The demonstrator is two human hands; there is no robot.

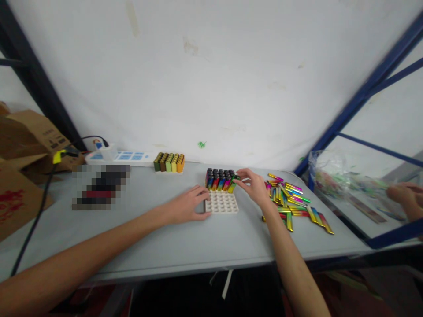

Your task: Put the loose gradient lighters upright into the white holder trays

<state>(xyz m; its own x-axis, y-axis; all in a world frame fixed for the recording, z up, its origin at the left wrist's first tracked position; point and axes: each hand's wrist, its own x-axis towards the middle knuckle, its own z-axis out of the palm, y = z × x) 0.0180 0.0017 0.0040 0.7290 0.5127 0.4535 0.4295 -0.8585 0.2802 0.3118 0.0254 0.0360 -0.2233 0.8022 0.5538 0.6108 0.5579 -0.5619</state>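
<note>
Left bare hand: reaches in from left, thumb and fingers spread around left edge of white plastic grid tray. Right bare hand: angled leftward, fingertips pinching multicoloured shiny lighter upright at right end of tray's far, filled rows.

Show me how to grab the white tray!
Probably by both sides of the white tray, at its front half, fingers coming from left and right: the edges look straight there, with empty holes between. Keep it level, because lighters stand upright in the back.
</note>
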